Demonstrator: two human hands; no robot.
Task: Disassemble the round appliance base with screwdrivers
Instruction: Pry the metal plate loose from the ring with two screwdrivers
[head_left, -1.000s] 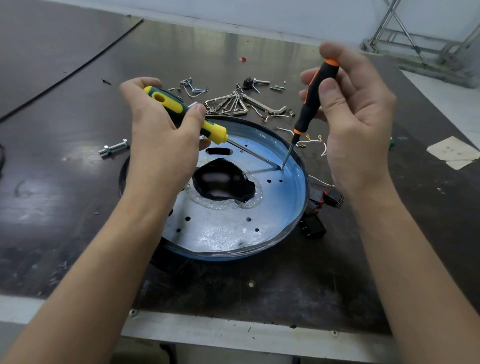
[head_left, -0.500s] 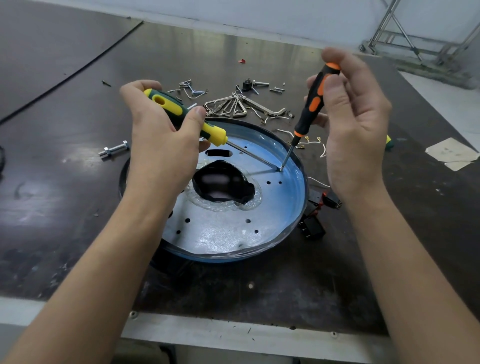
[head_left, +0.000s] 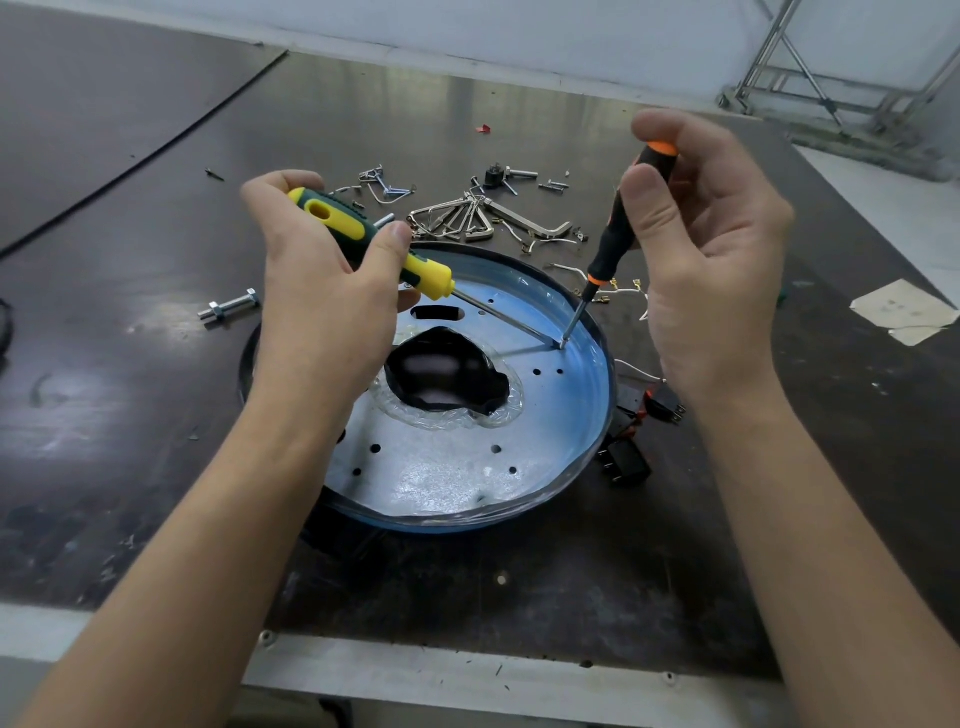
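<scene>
The round appliance base (head_left: 447, 473) lies on the dark table, a silver perforated plate with a blue rim and a black hole in its middle. My left hand (head_left: 322, 296) grips a yellow and green screwdriver (head_left: 363, 234), its shaft slanting right across the plate. My right hand (head_left: 701, 270) pinches a slim black and orange screwdriver (head_left: 618, 228) held nearly upright. Both tips meet at one spot (head_left: 561, 344) near the plate's far right rim.
Behind the base lie hex keys (head_left: 467, 221), screws and wire clips. A bolt (head_left: 228, 307) rests at the left. Black switches with wires (head_left: 628, 457) sit against the base's right side. Taped paper (head_left: 904, 312) is at the far right, a metal frame (head_left: 831, 67) behind.
My right hand has shifted its fingers on the black and orange screwdriver's handle. Both tips stay at the same spot, and my left hand has barely moved.
</scene>
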